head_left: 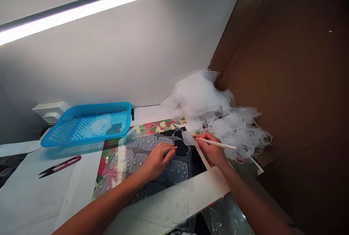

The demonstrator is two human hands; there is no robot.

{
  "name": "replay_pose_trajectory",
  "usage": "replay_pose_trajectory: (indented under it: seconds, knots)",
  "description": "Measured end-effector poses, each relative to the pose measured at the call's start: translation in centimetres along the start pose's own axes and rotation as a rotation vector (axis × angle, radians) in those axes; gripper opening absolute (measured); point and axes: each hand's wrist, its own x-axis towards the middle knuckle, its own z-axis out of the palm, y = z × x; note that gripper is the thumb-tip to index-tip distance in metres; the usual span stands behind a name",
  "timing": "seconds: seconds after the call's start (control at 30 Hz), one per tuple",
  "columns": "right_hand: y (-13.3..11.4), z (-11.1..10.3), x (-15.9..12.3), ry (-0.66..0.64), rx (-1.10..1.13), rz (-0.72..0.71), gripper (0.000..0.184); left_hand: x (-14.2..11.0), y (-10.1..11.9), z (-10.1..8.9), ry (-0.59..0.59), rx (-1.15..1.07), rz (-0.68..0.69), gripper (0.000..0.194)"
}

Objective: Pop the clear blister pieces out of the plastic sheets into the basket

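My right hand [212, 151] is shut on a slim white stylus [218, 144], whose tip points right, and its fingertips touch a scrap of translucent film [188, 138]. My left hand [158, 161] rests on a black patterned sheet [178, 171], with nothing visible in its fingers. The sheet carries rounded, dotted shapes under a clear film and lies on a red, green and yellow printed backing [155, 127]. A heap of crumpled translucent film offcuts [226, 126] sits just beyond my right hand.
A blue plastic mesh basket [85, 135] holds some translucent film. Red-handled thread snips [61, 166] lie on white paper [40, 198] at the left. A white board [171, 206] runs below my hands. Brown cardboard [286, 64] walls the right side, and a wall socket [50, 112] and tube light [76, 11] are behind.
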Motion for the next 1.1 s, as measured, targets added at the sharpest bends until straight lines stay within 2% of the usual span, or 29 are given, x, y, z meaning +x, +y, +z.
replay_pose_trajectory:
  seconds: [0.07,0.13,0.2,0.3,0.47,0.53,0.7,0.8,0.9,1.0,1.1]
  knots:
    - [-1.5,1.1,-1.0,-0.190,0.016,-0.037,0.023,2.3,0.1,0.1,0.018,-0.256,-0.203,0.063]
    - [-2.5,1.9,-1.0,-0.356,0.054,-0.034,0.022,4.1,0.1,0.2,-0.014,-0.366,-0.309,0.059]
    - [-2.6,2.2,-0.1,-0.411,0.136,0.016,0.024,5.0,0.1,0.4,-0.010,-0.342,-0.300,0.042]
    - [-1.7,2.2,2.1,-0.396,0.239,0.127,0.030,4.8,0.3,0.7,0.056,-0.272,-0.234,0.020]
    - [-0.2,2.6,3.7,-0.532,0.279,0.194,0.033,3.5,0.9,1.1,0.139,-0.162,-0.140,0.010]
    - [0.2,3.0,3.7,-0.526,0.206,0.176,0.032,3.3,1.1,1.1,0.156,-0.135,-0.126,0.007]
    - [1.3,3.5,4.2,-0.304,0.002,0.094,0.029,2.3,1.5,0.7,0.176,-0.138,-0.069,0.010]
    - [1.4,3.6,4.6,-0.276,-0.027,0.088,0.029,1.3,1.1,0.6,0.211,-0.242,-0.072,0.012]
    - [0.8,3.9,4.7,-0.295,0.014,0.115,0.031,0.6,0.2,0.6,0.256,-0.420,-0.130,0.016]
    - [-0.4,3.9,4.3,-0.332,0.189,0.145,0.033,0.5,-0.2,0.6,0.280,-0.541,-0.180,0.026]
    - [-1.1,3.4,3.4,-0.317,0.340,0.126,0.033,0.7,0.1,0.5,0.222,-0.715,-0.233,0.038]
